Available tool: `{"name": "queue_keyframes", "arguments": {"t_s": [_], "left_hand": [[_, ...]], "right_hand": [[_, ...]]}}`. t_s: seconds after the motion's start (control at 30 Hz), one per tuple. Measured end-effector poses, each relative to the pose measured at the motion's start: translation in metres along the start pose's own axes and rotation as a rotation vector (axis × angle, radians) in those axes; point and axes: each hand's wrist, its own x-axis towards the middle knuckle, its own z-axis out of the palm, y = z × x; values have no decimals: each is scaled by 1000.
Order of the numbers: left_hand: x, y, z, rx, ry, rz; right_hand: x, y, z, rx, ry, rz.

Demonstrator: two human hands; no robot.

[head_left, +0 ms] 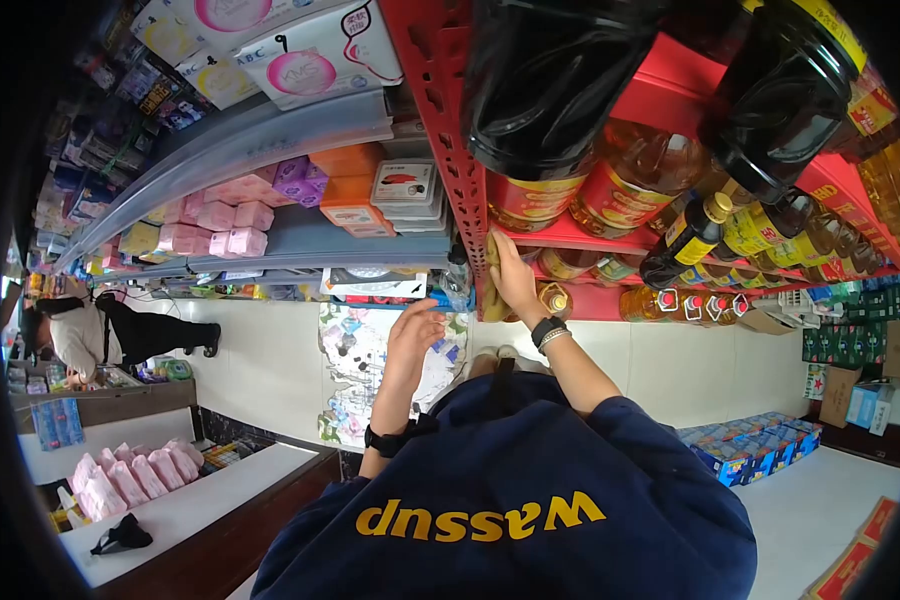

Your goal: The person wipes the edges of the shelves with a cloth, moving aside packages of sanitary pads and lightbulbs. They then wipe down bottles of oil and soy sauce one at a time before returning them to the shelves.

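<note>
My right hand [515, 278] is pressed on a yellowish-brown cloth [491, 285] at the end of the red shelf [560, 236], by its perforated upright [440, 95]. Close beside it is the cap of an oil bottle [554, 298]. My left hand [411, 345] is raised in front of the lower grey shelf [300, 240], its fingers loosely bent and apart with nothing seen in them. It is nearest to a blue-edged box and a clear plastic bag [457, 287] on the bottom level.
Oil and dark sauce bottles [690, 240] fill the red shelves on the right. Pink and orange packs [240, 215] stand on the left shelf. A patterned mat [355, 375] lies on the floor. Another person [90, 330] is at a far-left counter. Blue packs [755, 447] lie at right.
</note>
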Motion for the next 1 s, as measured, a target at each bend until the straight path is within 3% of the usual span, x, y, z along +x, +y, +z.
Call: {"name": "queue_keyframes", "arguments": {"t_s": [0.13, 0.23, 0.37, 0.53, 0.7, 0.83, 0.9, 1.0], "left_hand": [[3, -5, -5, 3, -17, -12], [4, -5, -3, 29, -46, 15], [5, -5, 12, 55, -38, -12], [6, -4, 34, 77, -91, -36], [8, -9, 37, 62, -108, -62], [4, -15, 33, 65, -99, -70], [5, -18, 33, 62, -98, -76], [3, -21, 32, 56, -91, -80]], "right_hand": [[-1, 5, -12, -118, -48, -126], [1, 6, -10, -116, -100, -101], [6, 11, -8, -180, -32, -93], [3, 34, -23, -367, -50, -231], [-11, 49, -44, -436, -33, -153], [-14, 37, -41, -310, -16, -85], [-11, 29, -32, -290, -212, -28], [-1, 16, 0, -305, -117, -113]]}}
